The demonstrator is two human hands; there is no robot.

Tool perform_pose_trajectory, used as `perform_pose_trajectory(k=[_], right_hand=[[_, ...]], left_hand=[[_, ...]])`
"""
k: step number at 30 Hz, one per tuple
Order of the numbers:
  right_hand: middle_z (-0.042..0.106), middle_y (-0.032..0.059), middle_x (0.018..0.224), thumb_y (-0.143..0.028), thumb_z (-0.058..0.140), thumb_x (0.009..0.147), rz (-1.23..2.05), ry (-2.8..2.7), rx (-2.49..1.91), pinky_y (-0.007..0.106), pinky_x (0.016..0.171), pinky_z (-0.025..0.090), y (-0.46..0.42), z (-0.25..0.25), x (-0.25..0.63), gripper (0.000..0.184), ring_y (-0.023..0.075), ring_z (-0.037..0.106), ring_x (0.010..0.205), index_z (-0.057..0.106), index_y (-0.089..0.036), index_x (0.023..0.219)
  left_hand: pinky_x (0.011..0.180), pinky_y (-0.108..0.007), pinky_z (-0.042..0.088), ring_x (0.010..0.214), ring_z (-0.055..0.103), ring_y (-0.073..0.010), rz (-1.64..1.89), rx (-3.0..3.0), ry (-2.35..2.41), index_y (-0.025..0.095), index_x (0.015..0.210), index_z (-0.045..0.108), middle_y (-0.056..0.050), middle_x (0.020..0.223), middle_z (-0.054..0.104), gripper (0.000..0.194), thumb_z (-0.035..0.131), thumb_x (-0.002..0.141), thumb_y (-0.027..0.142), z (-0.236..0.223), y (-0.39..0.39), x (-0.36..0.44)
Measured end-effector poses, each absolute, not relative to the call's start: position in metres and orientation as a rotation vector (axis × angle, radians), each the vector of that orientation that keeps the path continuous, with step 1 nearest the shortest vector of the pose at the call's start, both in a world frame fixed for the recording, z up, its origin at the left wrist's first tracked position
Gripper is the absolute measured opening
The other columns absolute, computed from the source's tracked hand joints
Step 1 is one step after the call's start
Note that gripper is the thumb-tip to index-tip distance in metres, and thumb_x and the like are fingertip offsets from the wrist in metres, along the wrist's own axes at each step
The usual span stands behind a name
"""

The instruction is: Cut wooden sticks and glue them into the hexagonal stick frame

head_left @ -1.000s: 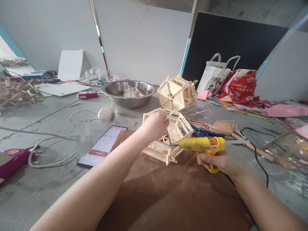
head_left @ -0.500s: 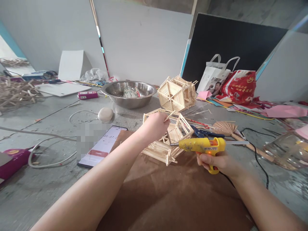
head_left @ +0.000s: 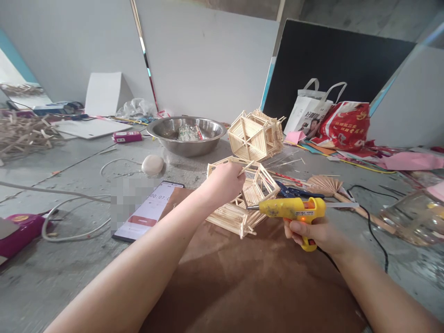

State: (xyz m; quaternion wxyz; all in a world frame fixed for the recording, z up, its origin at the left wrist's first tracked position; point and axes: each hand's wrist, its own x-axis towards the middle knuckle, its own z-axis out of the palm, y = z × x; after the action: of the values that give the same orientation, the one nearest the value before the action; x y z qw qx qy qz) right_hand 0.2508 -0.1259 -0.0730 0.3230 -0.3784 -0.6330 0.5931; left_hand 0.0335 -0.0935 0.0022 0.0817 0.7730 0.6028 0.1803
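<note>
Brown surface [head_left: 249,282], cut off below, lies nearest. At one o'clock, our right hand [head_left: 308,231] wraps a glue gun [head_left: 287,207]; at twelve, our left hand [head_left: 227,182] pinches a stick [head_left: 247,167], hiding part of the wooden frame [head_left: 268,182].

I've room over the brown surface [head_left: 263,277], btwn L forearm [head_left: 138,256] & R forearm [head_left: 378,282]. Fwd, open stick frame [head_left: 268,185] blocks, w/ stick lantern [head_left: 247,136] behind, basin [head_left: 189,147] back-L. Glue gun [head_left: 291,207] & pliers [head_left: 295,193] obstruct R; phone [head_left: 149,206] sits L, blk cord [head_left: 380,245] far R.
</note>
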Motion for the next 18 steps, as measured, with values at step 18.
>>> perform_pose_trajectory(k=[18], right_hand=[[0.055,0.0000,0.055,-0.042,0.065,0.061,1.617,-1.558,-1.005,0.020,0.034,0.030,-0.125,-0.073,0.250,0.027,0.0071,0.042,0.038,0.055,-0.019,0.070]], left_hand=[[0.049,-0.024,0.028,0.046,0.036,-0.0090,0.760,2.150,1.920,0.018,0.055,0.050,0.001,0.049,0.045,0.025,0.040,0.074,0.032,0.026,-0.096,0.006]])
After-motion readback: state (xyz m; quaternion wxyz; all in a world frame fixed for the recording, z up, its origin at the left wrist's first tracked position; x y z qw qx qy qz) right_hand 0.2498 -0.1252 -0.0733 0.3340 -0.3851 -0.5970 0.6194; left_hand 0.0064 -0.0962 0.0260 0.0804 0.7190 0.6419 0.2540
